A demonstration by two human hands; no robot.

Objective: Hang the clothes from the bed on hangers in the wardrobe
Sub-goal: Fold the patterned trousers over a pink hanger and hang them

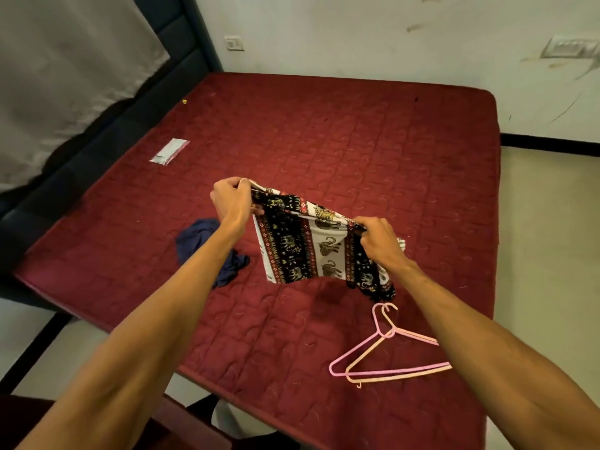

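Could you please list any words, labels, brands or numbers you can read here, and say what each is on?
No text is readable.
The small packet on the mattress: any print is too blurred to read.
The patterned garment: elephants and borders, no words.

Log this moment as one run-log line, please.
left hand: grips patterned garment | right hand: grips patterned garment | hangers: lying on mattress, untouched | blue garment: lying on mattress

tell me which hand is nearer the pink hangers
Right. The right hand grips the patterned cloth just beyond the pink hangers; the left hand grips its other end, farther off.
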